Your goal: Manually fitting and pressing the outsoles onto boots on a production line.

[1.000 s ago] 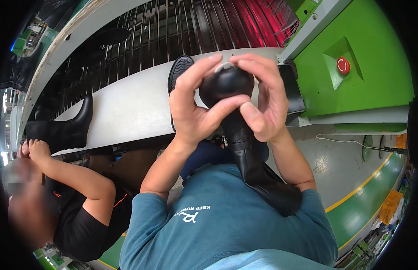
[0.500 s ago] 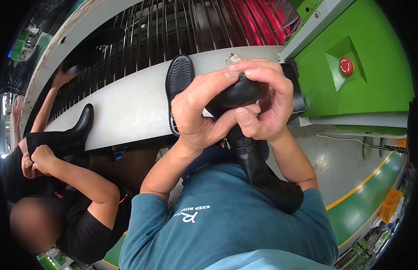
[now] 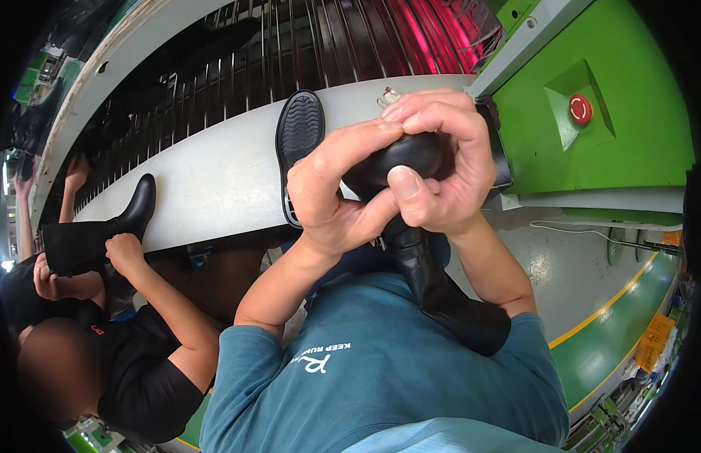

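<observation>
Between my hands is a black boot (image 3: 399, 160), its rounded toe pointing up and away from me. Its shaft (image 3: 445, 298) runs back against my chest and right upper arm. My left hand (image 3: 331, 181) curls round the left side of the toe, with fingertips at the upper edge. From the other side my right hand (image 3: 456, 162) wraps the toe, its thumb pressed on the near face. The fingertips of both hands meet at the far edge of the toe. Left of my left hand, a black sole (image 3: 300, 124) lies on the white ledge (image 3: 207, 177), with its ribbed tread showing.
Beyond the ledge runs a bed of metal rollers (image 3: 290, 45), lit red at the right. A green machine housing (image 3: 630, 143) with a red stop button (image 3: 581, 109) stands at right. At left a co-worker in black handles another black boot (image 3: 101, 234).
My right thumb has shifted up a little on the toe; both hands keep their hold. The co-worker's near hand has moved right along their boot toward its ankle.
</observation>
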Motion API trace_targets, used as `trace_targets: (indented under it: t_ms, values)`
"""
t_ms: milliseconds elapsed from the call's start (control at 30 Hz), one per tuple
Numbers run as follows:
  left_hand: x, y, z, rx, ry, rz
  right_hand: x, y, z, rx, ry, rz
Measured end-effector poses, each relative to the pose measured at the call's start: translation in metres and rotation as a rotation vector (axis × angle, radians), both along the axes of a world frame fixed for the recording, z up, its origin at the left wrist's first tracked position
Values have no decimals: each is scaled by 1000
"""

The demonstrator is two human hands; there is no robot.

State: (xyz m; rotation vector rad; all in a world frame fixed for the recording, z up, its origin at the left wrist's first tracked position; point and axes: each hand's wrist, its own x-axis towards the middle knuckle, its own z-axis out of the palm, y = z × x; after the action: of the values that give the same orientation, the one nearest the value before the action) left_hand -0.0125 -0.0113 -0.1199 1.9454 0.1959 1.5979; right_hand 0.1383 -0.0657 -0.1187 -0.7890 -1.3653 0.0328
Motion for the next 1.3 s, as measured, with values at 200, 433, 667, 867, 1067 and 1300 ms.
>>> trace_targets:
  t_ms: [200,433,667,867,1067,1300]
  values:
    - [-3,3,-2,34,6,18,-3,-1,-1,-11,15,-22]
    - [4,1,-6,-47,-84,29,-13,-7,-4,-141,126,7]
    - [-1,1,-1,5,6,-1,-12,-12,-3,-111,156,-5]
    - [-1,-3,2,-16,4,12,-1,-9,-2,-108,91,32]
    - [8,4,-7,-51,5,77,-10,-10,-4,-98,69,-81]
    - [4,-1,1,-168,45,66,-9,-11,-3,-161,26,-78]
